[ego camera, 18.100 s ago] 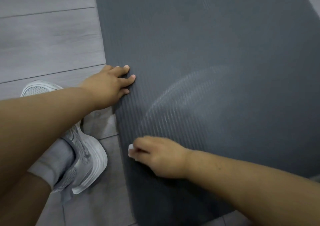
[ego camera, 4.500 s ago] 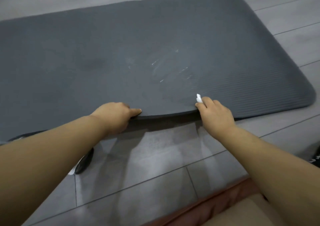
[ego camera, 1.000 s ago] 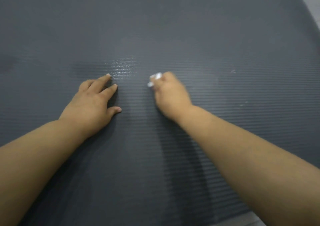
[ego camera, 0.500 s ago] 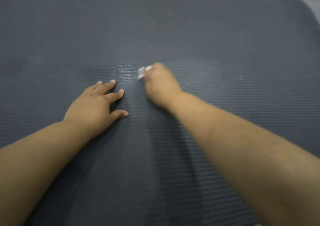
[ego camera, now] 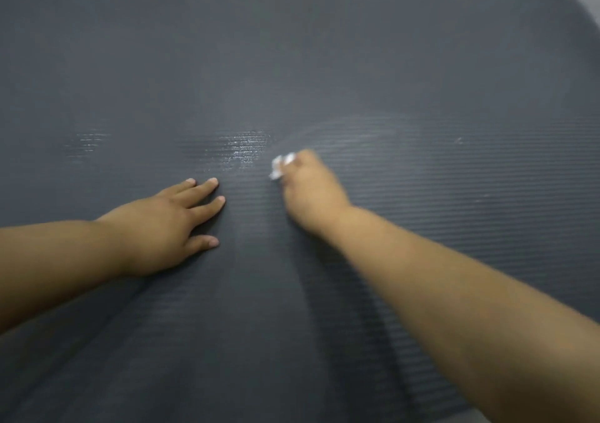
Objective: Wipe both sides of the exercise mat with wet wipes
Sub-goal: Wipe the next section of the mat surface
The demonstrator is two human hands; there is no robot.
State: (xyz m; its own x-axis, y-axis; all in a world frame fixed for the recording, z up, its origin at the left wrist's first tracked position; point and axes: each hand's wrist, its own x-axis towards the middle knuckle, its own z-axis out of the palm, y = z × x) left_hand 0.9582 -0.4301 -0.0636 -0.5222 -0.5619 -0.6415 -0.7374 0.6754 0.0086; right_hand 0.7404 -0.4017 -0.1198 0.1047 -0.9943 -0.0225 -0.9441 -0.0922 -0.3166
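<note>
Pressing my flat, spread left hand (ego camera: 162,228) on the ribbed dark grey foam mat (ego camera: 324,49), my right hand (ego camera: 308,185) holds a small crumpled white wet wipe (ego camera: 281,166) mid-frame. It looks tiny; it may dry out and leave spots dirty.

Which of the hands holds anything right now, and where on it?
Right hand grips the wet wipe, bunched; exact hold hidden. Left hand holds nothing, flat on the mat.

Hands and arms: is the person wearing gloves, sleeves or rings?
No. The left hand and right hand are bare: no gloves, rings or watch show. The left arm and right arm have no sleeves in view. The left hand's nails look short and plain.
</note>
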